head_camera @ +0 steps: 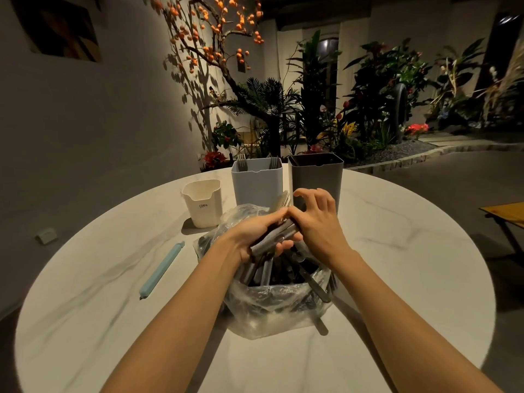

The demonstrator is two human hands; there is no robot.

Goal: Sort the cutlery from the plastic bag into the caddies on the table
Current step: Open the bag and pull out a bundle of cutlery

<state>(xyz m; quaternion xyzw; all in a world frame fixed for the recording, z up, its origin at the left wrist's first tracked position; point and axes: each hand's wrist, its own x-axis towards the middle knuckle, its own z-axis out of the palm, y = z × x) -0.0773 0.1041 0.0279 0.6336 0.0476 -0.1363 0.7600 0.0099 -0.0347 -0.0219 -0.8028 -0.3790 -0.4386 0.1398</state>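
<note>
1. While the bundle of forks lies in the left hand above the plastic bag, its long axis runs from near-left up to far-right, tines toward the caddies.
2. The left hand's fingers curl round the dull metal handles; the right hand pinches the bundle near the tines, its other fingers lifted.
3. The grey caddy, smooth and square with fork tines showing, stands just beyond; a dark caddy and a cream caddy flank it.
4. The crinkled, clear bag is full of cutlery on the pale round table.

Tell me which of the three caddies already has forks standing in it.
The light grey caddy in the middle: fork tines poke above its rim. The short cream caddy shows nothing above its rim, nor does the dark grey caddy.
</note>
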